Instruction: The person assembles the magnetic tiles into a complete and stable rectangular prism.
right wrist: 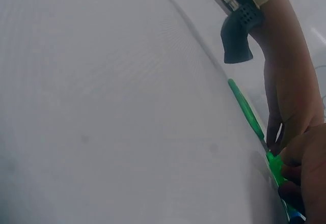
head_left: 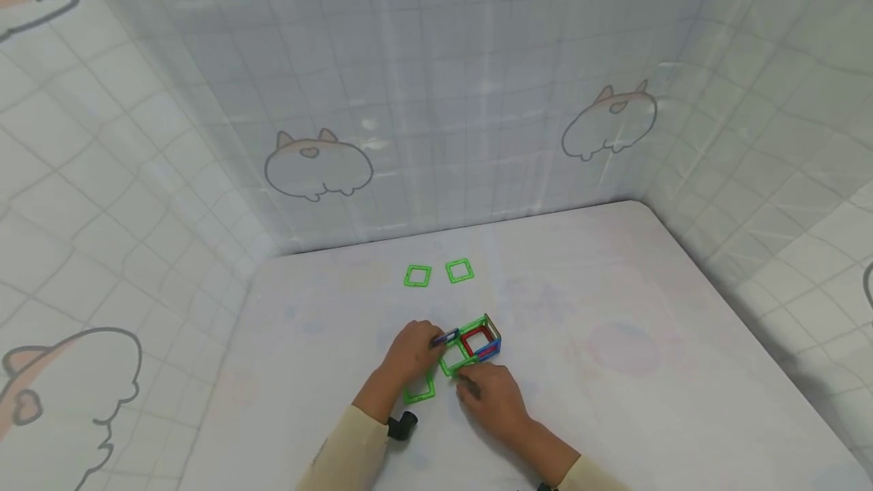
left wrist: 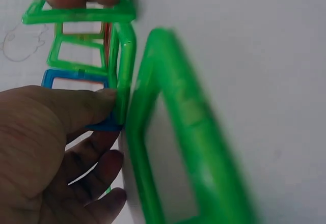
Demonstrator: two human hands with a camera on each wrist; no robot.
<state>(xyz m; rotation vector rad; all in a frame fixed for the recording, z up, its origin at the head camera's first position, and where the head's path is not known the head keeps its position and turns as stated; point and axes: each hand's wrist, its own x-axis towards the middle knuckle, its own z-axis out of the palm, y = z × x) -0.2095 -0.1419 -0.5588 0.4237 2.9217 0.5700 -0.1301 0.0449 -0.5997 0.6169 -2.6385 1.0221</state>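
Clamped in left hand (head_left: 413, 352) grip: 1 blue square (left wrist: 76, 75) | clamped in right hand (head_left: 494, 400) grip: 1 green square (left wrist: 76, 15) | near frame centre: 2 loose green squares (head_left: 417, 284) | lower centre: 1 spare green square (head_left: 419, 400)

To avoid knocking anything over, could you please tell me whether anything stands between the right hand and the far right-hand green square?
Yes: the joined frame structure stands just beyond the right hand, across the straight path to that green square.
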